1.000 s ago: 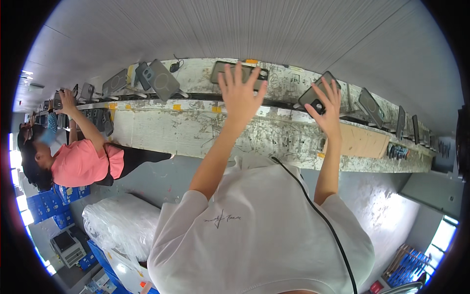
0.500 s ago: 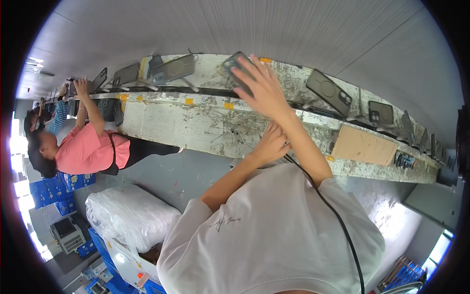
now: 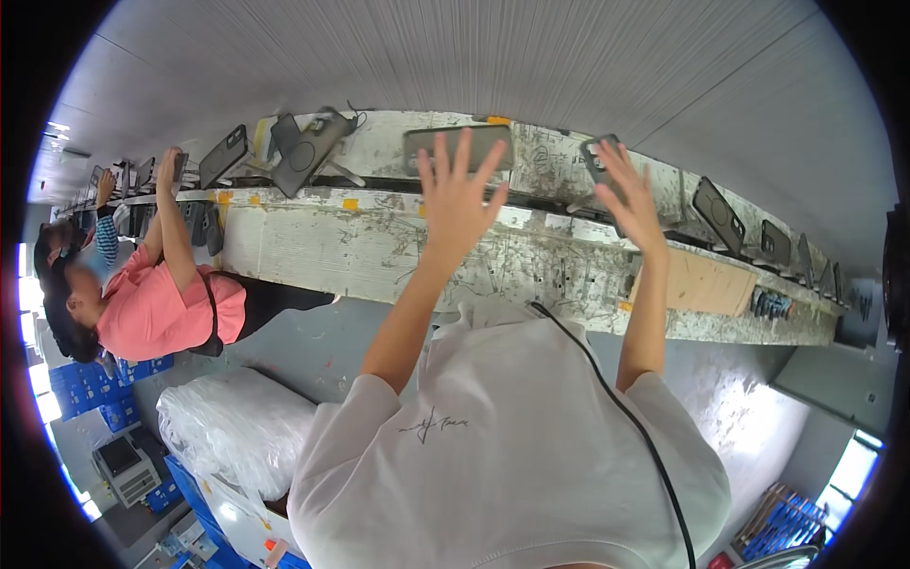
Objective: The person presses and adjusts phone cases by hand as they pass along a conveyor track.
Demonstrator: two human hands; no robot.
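My left hand [image 3: 457, 204] is open with its fingers spread, in front of a grey phone case [image 3: 482, 138] lying lengthwise above the line's dark slot. I cannot tell whether its fingertips touch the case. To the right, my right hand [image 3: 633, 201] is also open, thumb and fingers apart, beside another grey phone case [image 3: 592, 163] that it partly hides. A tilted phone case with a ring mark [image 3: 301, 159] stands further left. Right of my right hand is another tilted phone case [image 3: 718, 215].
A scratched white bench [image 3: 313, 237] runs along the near side of the line. A brown board [image 3: 706, 283] lies on it at right, beside small dark parts [image 3: 773, 305]. A co-worker in a pink shirt [image 3: 156, 313] works at left. Behind is a large plastic-wrapped bundle [image 3: 232, 427].
My left hand has risen from the bench edge to the line, fingers now spread. My right hand has moved rightward from the middle case to another. Several cases have shifted along the line.
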